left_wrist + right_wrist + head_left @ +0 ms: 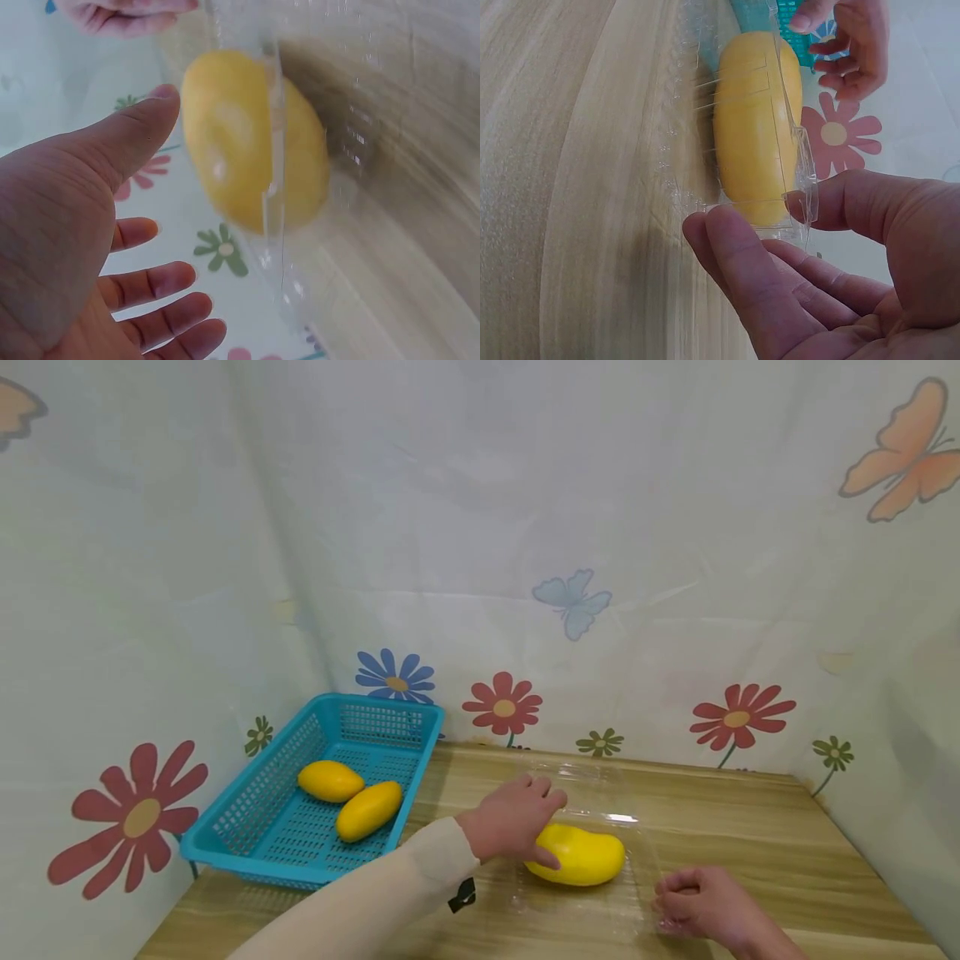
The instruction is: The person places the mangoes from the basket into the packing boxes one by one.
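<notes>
On the table (780, 839), the clear box (622, 817) could slide if the right hand (708, 906), pinching its edge, pulls hard. The 1 yellow fruit (581, 857) inside could roll if the left hand (517, 818), loose and empty, bumps it.

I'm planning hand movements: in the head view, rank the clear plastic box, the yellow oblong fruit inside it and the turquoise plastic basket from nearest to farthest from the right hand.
1. Clear plastic box: nearest, its edge pinched by the right hand.
2. Yellow oblong fruit: inside the box, left of that hand.
3. Turquoise plastic basket: farthest, at far left.
</notes>
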### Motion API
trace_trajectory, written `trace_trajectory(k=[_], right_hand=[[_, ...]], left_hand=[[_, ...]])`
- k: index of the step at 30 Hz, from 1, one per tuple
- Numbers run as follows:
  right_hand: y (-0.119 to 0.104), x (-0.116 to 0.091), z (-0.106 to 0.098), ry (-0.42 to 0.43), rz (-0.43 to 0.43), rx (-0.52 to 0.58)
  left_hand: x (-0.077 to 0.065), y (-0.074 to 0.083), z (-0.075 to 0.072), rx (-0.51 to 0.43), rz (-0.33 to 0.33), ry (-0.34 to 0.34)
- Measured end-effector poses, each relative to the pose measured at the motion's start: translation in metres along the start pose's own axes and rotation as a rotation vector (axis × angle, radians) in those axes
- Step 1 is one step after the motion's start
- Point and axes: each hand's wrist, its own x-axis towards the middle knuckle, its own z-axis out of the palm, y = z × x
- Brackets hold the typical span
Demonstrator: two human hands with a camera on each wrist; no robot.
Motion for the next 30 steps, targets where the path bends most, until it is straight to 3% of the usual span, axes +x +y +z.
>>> trace_trajectory(k=[11,19,30], right_hand=[[0.001,-0.001,0.002,-0.02,-0.044,0.035],[0.001,0.001,0.001,-0.022,0.015,0.041],[-0.001,0.001,-0.004,-0.048,0.051,0.025]], left_hand=[[-0.024,-0.03,-0.017,-0.078,-0.075,0.047],[-0.039,-0.048,-0.025,-0.118,-0.113,0.084],[-0.066,-0.076,-0.034,-0.163,-0.234,0.126]])
